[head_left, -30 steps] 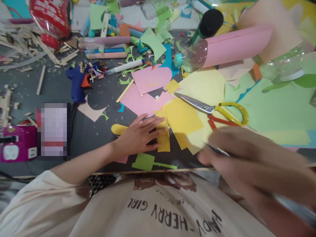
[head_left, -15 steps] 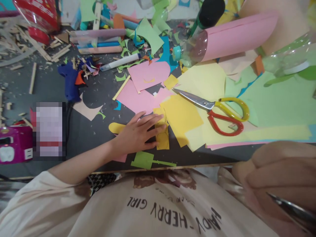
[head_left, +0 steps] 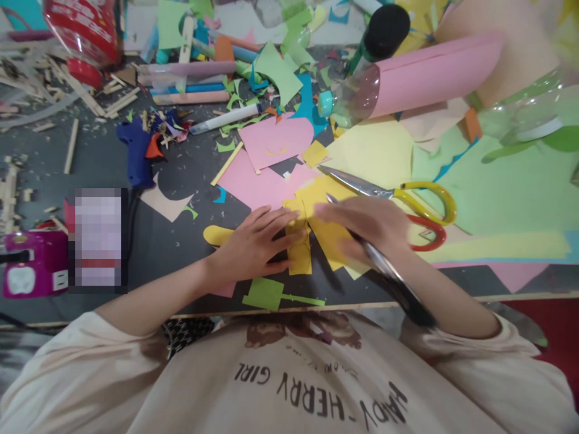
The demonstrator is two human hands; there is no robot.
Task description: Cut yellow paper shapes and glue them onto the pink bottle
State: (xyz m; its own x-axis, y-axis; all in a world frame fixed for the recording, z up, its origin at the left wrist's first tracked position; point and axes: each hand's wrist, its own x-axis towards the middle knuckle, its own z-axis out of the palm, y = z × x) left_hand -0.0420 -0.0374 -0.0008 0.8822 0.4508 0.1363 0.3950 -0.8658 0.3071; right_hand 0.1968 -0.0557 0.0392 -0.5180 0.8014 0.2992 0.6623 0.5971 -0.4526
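My left hand (head_left: 253,244) lies with its fingers spread on a yellow paper strip (head_left: 298,262), which bears drawn curved lines. Just right of it, my right hand (head_left: 375,226) is blurred by motion and grips a slim silver-and-black pen-like tool (head_left: 389,274). The tool's pointed tip is up and to the left, above a larger yellow paper sheet (head_left: 325,241); whether it touches is unclear. Scissors (head_left: 362,184) with yellow and red handles lie partly behind my right hand. A green paper cutout (head_left: 266,293) sits near the table edge.
Pink paper pieces (head_left: 253,181) lie beyond my hands. Farther back are a pink-wrapped bottle (head_left: 434,72), a white marker (head_left: 226,119) and a blue glue gun (head_left: 138,157). At the left stand a purple box (head_left: 36,262) and a blurred-out rectangle (head_left: 97,235).
My right hand has come from the lower right, close to the camera, to above the yellow paper, carrying the pen-like tool. My left hand stays on the strip. The view has shifted slightly.
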